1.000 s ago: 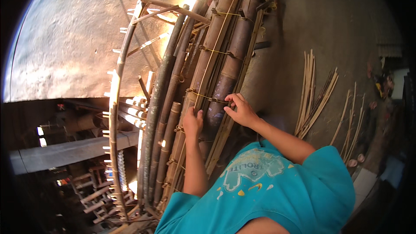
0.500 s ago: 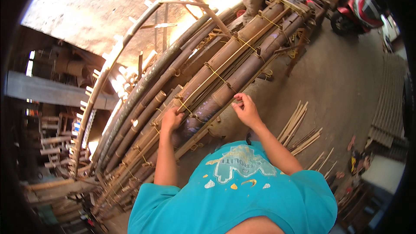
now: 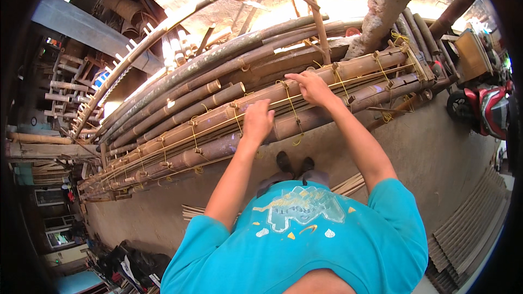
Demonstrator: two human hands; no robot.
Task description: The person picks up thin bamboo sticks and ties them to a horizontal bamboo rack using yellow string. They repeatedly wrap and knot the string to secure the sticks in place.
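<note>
Before me lies a long bamboo frame: a far thick pole (image 3: 218,115) and a near, darker pole (image 3: 305,122), with thin slats packed between. Yellow cord (image 3: 294,106) loops across from pegs on both poles. My left hand (image 3: 257,122) is closed over the slats near the frame's middle; what its fingers hold is hidden. Further right, my right hand (image 3: 310,86) is at the far pole, index finger stretched left beside a corded peg. Its other fingers are partly hidden, and no object shows in it.
Several loose bamboo poles (image 3: 204,91) lie beyond the frame, beside a curved rack with short pegs (image 3: 136,41). A concrete post (image 3: 381,8) stands at back right. A red motorcycle (image 3: 490,109) is far right, with corrugated sheets (image 3: 468,223) nearer. Cut strips (image 3: 348,185) lie on the floor.
My view has turned, so the frame now runs more level across it. My right hand has reached from the near side over to the far pole. The left hand stays over the frame.
</note>
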